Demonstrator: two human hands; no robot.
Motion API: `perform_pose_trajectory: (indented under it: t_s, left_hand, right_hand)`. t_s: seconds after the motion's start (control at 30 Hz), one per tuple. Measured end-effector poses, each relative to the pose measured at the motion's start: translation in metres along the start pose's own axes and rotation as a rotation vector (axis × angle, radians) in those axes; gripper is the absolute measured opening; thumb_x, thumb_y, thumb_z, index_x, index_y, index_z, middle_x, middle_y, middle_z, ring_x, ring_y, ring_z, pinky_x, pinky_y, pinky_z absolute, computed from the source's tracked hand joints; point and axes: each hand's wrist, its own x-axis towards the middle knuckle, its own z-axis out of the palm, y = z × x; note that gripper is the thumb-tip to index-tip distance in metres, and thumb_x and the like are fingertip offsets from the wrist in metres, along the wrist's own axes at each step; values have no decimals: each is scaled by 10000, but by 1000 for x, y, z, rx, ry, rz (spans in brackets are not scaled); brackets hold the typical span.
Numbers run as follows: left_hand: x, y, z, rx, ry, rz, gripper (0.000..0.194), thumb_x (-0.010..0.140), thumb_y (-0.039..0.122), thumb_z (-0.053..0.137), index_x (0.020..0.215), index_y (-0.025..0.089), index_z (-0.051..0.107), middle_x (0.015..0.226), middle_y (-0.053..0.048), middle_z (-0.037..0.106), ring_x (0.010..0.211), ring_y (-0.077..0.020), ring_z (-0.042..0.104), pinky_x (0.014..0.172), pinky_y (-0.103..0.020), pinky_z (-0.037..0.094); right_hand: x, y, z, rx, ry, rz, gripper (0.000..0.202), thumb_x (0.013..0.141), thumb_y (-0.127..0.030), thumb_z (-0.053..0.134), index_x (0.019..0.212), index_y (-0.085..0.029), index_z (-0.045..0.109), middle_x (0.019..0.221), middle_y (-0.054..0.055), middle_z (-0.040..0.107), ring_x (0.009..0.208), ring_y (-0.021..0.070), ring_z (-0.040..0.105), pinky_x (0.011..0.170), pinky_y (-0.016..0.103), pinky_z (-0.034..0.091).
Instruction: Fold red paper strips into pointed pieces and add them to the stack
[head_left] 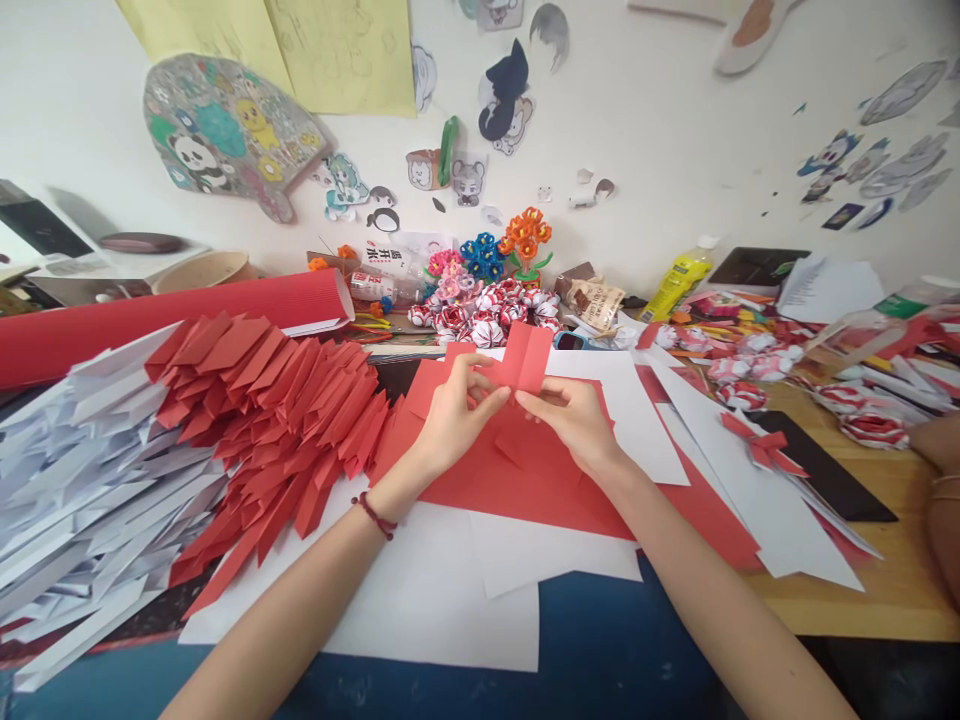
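Observation:
Between both hands, a creased piece of red paper [527,358] is held up over the table. My left hand [459,408] pinches its lower left edge between thumb and fingers. My right hand [574,412] grips the lower right edge the same way, the two thumbs almost meeting. Under the hands lie red paper sheets [480,490], with white sheets [435,590] beneath them. To the left, a big heap of folded red paper strips [277,400] rests against a heap of folded white paper strips [90,500].
A red corrugated roll [172,320] spans the back left. Red-and-white paper flowers [487,315] sit behind my hands, near an orange flower pot [529,245]. A yellow bottle [679,278] stands at the back right. A black flat object [817,465] lies right. Another person's arm [941,490] shows at the right edge.

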Motion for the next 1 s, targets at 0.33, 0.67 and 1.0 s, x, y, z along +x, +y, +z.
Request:
perform_pose_trajectory:
  t_s: [0.33,0.67,1.0]
  left_hand:
    - [0,6,-2,-61,-158,-62,307,894,413,557,723,163,601,705,-20,667,627,-121,574,611,-233,449]
    - [-1,5,-1,-145,-187,-92,320,886,439,573,750,151,601,714,-32,672,622,-118,568,612,-233,444]
    - [-4,10,0,-111,-149,-55,331,912,440,536,752,156,595,681,-12,646,606,-105,543,589,-215,416]
  right_hand:
    - [0,2,0,-22,15,-33,281,760,-436,740,774,-155,726,723,41,661,650,155,542,613,294,428]
    - [1,3,0,22,14,-41,273,755,-417,750,770,-146,723,746,49,677,625,137,543,584,280,432]
    - [0,0,0,35,33,-65,265,762,-411,742,739,-149,707,726,41,659,593,124,511,557,275,417]
